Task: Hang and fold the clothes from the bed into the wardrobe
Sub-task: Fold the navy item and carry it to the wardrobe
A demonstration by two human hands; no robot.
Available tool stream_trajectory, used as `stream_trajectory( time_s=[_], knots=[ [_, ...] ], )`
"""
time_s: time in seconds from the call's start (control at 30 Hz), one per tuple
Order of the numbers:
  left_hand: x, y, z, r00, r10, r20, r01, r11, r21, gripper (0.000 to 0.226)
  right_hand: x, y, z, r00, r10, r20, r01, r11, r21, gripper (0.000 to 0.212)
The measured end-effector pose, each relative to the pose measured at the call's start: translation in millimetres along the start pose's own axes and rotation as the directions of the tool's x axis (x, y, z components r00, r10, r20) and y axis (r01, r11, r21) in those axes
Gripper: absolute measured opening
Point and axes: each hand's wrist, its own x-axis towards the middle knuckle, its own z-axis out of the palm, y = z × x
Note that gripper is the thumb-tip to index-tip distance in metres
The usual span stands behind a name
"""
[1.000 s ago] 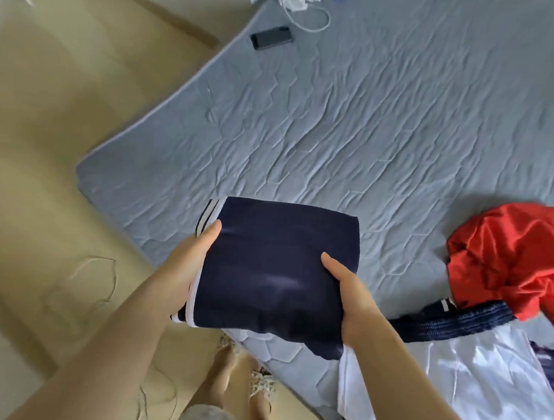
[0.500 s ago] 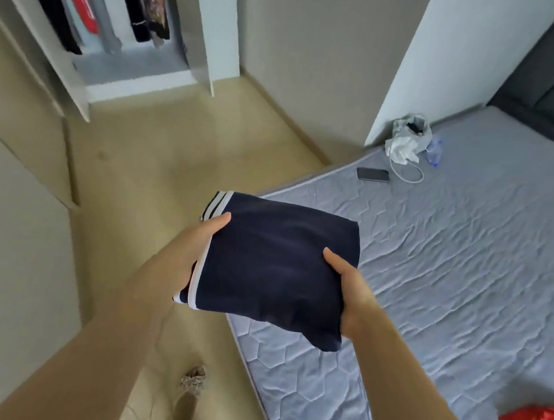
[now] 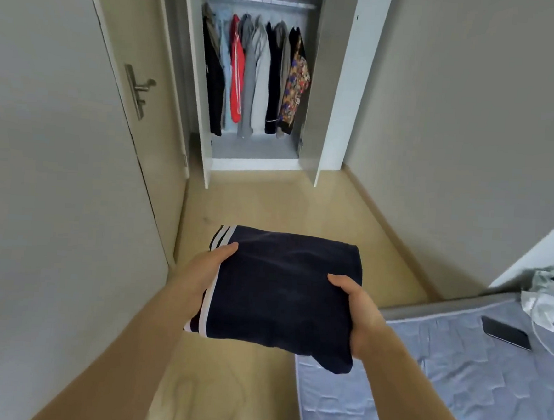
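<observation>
Folded navy garment (image 3: pixel 283 292) leaves the bed (image 3: pixel 452 402) for the open wardrobe (image 3: pixel 338 83)

The view has swung off the bed to face the wardrobe and its hung clothes (image 3: pixel 255 77). The left hand (image 3: pixel 206 270) and right hand (image 3: pixel 357 310) each grip one side of the garment, thumbs on top, level above the floor; folding looks done, stowing remains

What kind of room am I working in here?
Most likely a bedroom: a bed with a grey quilted cover at lower right, an open wardrobe ahead with clothes hanging inside, and a door on the left. The left hand and right hand hold a folded garment.
</observation>
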Motion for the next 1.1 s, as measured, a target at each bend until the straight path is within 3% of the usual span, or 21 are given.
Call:
stream_trajectory(
  time_s=[0.27, 0.6, 0.77, 1.1],
  knots=[
    [65.9, 76.0, -53.1, 0.997, -0.023, -0.078, 0.017, 0.997, -0.076, 0.030, 88.6, -66.8, 86.0, 0.997, -0.009, 0.081, 0.015, 0.997, -0.075, 0.024],
    [217.6, 202.0, -57.8, 0.981, 0.052, -0.188, -0.061, 0.997, -0.045, 0.043, 245.6, -192.8, 146.0, 0.970, -0.064, 0.232, 0.084, 0.994, -0.075, 0.032],
    [312.5, 286.5, -34.6, 0.983, 0.052, -0.174, -0.061, 0.997, -0.046, 0.044, 332.5, -291.5, 166.8, 0.960, -0.072, 0.270, 0.101, 0.990, -0.094, 0.045],
    [451.6, 419.4, -27.1, 0.990, 0.077, -0.119, -0.085, 0.994, -0.065, 0.041, 461.4, -429.7, 214.6, 0.945, -0.139, 0.297, 0.168, 0.983, -0.073, 0.035]
  ],
)
